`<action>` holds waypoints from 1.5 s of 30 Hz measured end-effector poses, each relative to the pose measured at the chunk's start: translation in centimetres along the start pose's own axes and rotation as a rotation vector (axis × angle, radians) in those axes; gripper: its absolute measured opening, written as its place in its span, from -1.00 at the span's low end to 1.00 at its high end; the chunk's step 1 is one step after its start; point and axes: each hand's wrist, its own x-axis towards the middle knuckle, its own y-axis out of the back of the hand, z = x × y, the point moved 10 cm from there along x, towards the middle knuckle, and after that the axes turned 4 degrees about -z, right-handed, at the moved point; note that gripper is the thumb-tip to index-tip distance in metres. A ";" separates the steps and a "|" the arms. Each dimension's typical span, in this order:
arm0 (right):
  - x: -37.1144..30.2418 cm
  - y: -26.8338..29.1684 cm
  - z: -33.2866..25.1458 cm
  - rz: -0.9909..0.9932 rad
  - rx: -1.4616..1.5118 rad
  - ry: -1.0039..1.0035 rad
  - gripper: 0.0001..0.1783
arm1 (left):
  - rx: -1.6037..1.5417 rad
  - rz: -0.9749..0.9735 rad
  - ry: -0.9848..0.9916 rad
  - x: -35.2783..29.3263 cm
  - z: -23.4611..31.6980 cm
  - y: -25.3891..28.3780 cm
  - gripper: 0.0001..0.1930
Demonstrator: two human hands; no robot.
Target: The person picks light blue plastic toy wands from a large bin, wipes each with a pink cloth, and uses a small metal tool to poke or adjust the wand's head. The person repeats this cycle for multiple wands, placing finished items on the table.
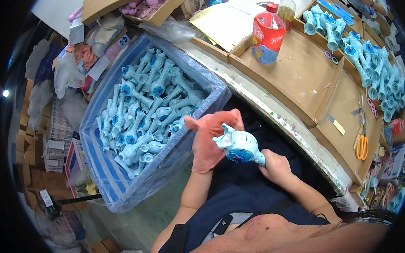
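In my right hand (276, 167) is the narrow end of a light blue plastic toy (244, 143). The toy has a round head, a dark blue and red ornament on its face and small slots along its side. A salmon-coloured cloth (207, 139) covers my left hand (201, 179) down to the wrist, so the fingers under it are hidden. The cloth lies against or just behind the toy's head; whether they touch, I cannot tell. On my left, a blue crate (96, 163) lined with clear plastic holds a heap of similar light blue toys (141, 99).
Along the right runs a workbench with cardboard trays (294, 85). On it are a red-labelled bottle (268, 35), orange-handled scissors (362, 145), a yellow-handled cutter (337, 125) and more blue toys (379, 71). A small fan (58, 216) stands at the lower left.
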 end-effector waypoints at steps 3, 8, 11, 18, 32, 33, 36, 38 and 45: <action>0.9 -1.9 2.0 0.170 0.050 0.139 -0.59 | 0.746 0.089 -0.190 -2.0 2.9 -1.5 -0.69; 1.3 -6.0 4.7 0.274 0.268 0.233 -0.56 | 1.325 -0.043 -0.068 -4.2 0.5 -2.9 -0.67; 2.1 -6.8 5.6 0.297 0.410 0.200 -0.51 | 1.595 -0.110 -0.013 -4.7 -0.7 -2.7 -0.66; 2.1 -5.2 4.3 0.328 0.180 0.167 -0.43 | 1.161 0.064 -0.052 -4.1 0.7 -1.9 -0.70; 0.5 -1.0 1.9 0.140 -0.040 0.031 -0.58 | 0.238 0.328 -0.215 -3.1 3.3 1.7 -0.88; 0.2 -0.7 1.6 0.075 -0.032 0.029 -0.58 | 0.395 0.329 -0.272 -2.9 4.5 1.7 -0.85; -0.3 -0.4 0.3 -0.021 0.040 0.020 -0.55 | 0.185 0.251 -0.120 -0.9 3.0 1.6 -0.55; -0.2 -2.7 0.6 -0.196 0.206 -0.140 -0.52 | -0.459 0.300 0.000 -0.2 -0.2 1.1 -0.26; 1.2 -8.3 -3.4 -0.700 1.467 -0.177 -0.58 | -0.761 -0.203 0.039 -1.7 -3.8 -3.9 -0.09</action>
